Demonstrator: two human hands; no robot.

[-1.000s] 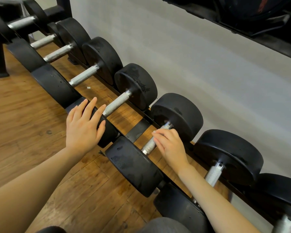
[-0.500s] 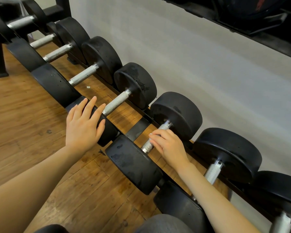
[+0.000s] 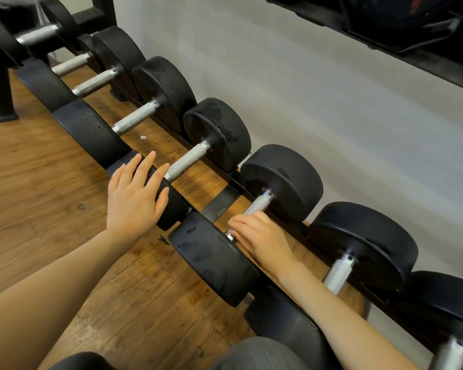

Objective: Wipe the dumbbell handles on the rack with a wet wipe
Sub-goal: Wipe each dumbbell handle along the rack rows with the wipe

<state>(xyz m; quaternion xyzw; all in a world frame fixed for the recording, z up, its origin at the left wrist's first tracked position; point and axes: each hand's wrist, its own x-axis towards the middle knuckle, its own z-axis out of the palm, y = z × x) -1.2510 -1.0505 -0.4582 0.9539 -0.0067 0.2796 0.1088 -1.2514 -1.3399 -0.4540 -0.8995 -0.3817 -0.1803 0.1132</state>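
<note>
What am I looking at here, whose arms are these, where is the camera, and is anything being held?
This is one picture from a camera worn on a person's head, looking forward and down, so the two bare arms are that person's own. There is no robot. Below them a low black metal rack holds a row of black round-ended dumbbells over a brown wooden floor, beside a grey wall. The left hand lies flat, fingers straight, on the black near end of one dumbbell. The right hand has its fingers curled over the silver knurled handle of the next dumbbell, close to its near end. A wet wipe may be under those fingers, but none shows in this view.
</note>
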